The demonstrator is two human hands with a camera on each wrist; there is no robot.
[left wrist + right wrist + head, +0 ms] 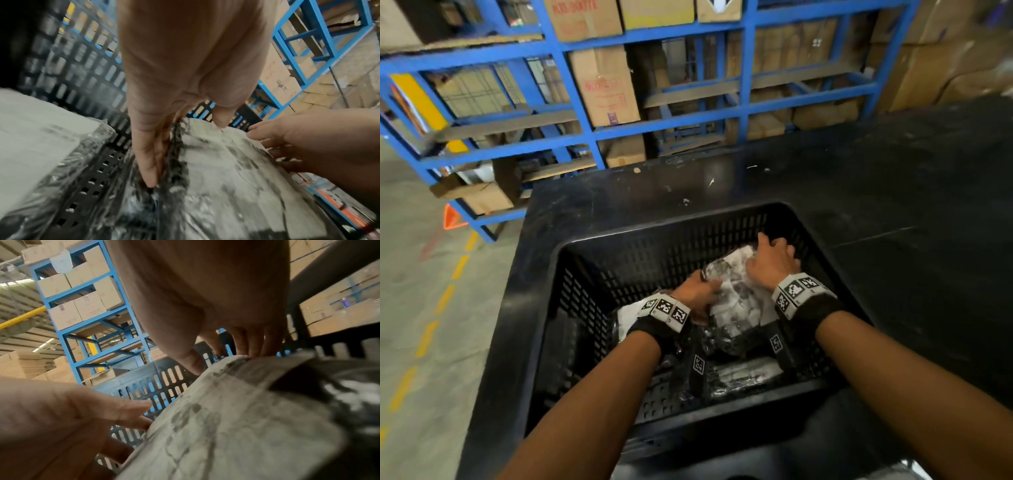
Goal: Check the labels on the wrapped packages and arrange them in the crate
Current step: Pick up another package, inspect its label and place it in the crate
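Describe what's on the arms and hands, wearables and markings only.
Both forearms are bare, no sleeves, no gloves. The left hand and right hand each have a black wrist strap carrying a white band of square black-and-white fiducial tags. Black straps with further tags hang under both wrists. No cables show.

The crate is black, its walls pierced with rows of slots and its floor with a grid of small holes. It stands on a black tabletop flecked with small white marks. The package under both hands carries a white label with grey-black smudged print beneath clear, glossy wrap; its body is black. Another package near the crate's left wall shows a plain white label. Both wrists wear black bands topped with white tags printed in black square codes. Beyond the tabletop's far edge, the shelving is bright blue, holding brown cartons with red print. The floor is grey with a dashed yellow line.
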